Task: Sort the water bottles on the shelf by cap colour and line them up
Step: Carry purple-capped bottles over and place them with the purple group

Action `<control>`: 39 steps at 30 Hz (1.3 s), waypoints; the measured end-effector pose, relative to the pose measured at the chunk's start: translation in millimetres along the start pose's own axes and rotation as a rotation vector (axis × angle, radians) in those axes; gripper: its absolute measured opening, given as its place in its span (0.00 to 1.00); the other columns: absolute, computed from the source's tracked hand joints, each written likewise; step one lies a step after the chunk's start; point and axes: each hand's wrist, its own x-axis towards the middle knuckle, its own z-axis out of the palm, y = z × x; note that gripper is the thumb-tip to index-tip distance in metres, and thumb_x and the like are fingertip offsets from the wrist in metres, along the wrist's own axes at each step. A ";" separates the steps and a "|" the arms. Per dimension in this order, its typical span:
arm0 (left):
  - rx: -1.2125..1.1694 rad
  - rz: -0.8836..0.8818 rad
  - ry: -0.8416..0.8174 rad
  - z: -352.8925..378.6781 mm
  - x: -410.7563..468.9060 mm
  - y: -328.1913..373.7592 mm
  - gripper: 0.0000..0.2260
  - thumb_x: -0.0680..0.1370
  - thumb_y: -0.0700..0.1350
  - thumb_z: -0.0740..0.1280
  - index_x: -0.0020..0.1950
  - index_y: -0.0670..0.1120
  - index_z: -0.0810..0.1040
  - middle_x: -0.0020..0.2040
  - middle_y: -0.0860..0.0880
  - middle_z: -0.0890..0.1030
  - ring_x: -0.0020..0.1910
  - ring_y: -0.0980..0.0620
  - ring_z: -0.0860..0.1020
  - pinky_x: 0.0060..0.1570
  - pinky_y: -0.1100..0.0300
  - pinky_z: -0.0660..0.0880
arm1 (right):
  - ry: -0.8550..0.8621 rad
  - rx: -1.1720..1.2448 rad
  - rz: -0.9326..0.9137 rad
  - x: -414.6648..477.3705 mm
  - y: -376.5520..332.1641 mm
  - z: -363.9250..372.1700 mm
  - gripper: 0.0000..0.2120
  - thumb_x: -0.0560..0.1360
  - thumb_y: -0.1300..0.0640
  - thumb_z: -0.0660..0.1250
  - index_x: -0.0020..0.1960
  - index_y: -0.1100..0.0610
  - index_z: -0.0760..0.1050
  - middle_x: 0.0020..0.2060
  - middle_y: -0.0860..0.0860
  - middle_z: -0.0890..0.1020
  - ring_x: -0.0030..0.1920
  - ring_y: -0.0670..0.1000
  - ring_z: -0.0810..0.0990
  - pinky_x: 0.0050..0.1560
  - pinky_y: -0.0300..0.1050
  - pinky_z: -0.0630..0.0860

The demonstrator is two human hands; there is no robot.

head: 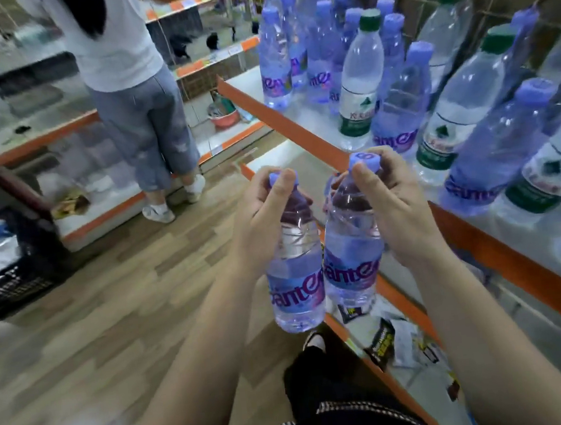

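My left hand (265, 213) grips one purple-capped water bottle (296, 279) by its neck. My right hand (395, 208) grips a second purple-capped bottle (353, 267) the same way. Both bottles hang side by side over the aisle floor, just left of the shelf (297, 114). On the shelf stand several purple-capped bottles (274, 58) at the far end. Green-capped bottles (358, 78) stand mixed among more purple ones (399, 105) nearer to me.
A person in a white top and blue trousers (130, 89) stands in the aisle ahead on the left. A black crate (6, 266) sits on the wooden floor at left. Loose packets (397, 338) lie on the lower shelf below my hands.
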 end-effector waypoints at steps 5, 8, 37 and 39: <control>0.084 0.035 -0.057 -25.8 101.2 -4.2 0.09 0.81 0.50 0.62 0.46 0.46 0.71 0.39 0.41 0.78 0.37 0.49 0.79 0.42 0.51 0.77 | 0.009 -0.057 -0.072 96.5 22.3 23.0 0.04 0.76 0.45 0.67 0.48 0.44 0.74 0.39 0.45 0.80 0.41 0.48 0.78 0.48 0.50 0.74; 0.100 0.048 -0.065 -41.0 156.1 -8.1 0.09 0.79 0.52 0.62 0.45 0.48 0.72 0.40 0.41 0.79 0.39 0.45 0.78 0.42 0.48 0.76 | 0.046 -0.084 -0.109 154.5 29.0 36.7 0.03 0.77 0.47 0.66 0.48 0.44 0.72 0.40 0.49 0.80 0.42 0.50 0.77 0.48 0.51 0.74; 0.046 0.399 -0.479 -116.6 504.1 -8.0 0.10 0.78 0.57 0.62 0.46 0.52 0.70 0.38 0.47 0.78 0.40 0.43 0.80 0.44 0.44 0.80 | 0.830 -0.750 -0.178 344.9 88.1 101.6 0.15 0.80 0.52 0.63 0.59 0.63 0.68 0.46 0.44 0.73 0.44 0.36 0.72 0.48 0.33 0.70; 0.090 0.433 -0.490 -110.4 514.5 -15.3 0.10 0.79 0.58 0.62 0.47 0.52 0.70 0.39 0.47 0.79 0.42 0.39 0.80 0.47 0.38 0.78 | 0.830 -0.760 -0.133 345.4 86.9 104.2 0.15 0.80 0.51 0.63 0.59 0.61 0.68 0.44 0.41 0.73 0.43 0.34 0.73 0.46 0.30 0.69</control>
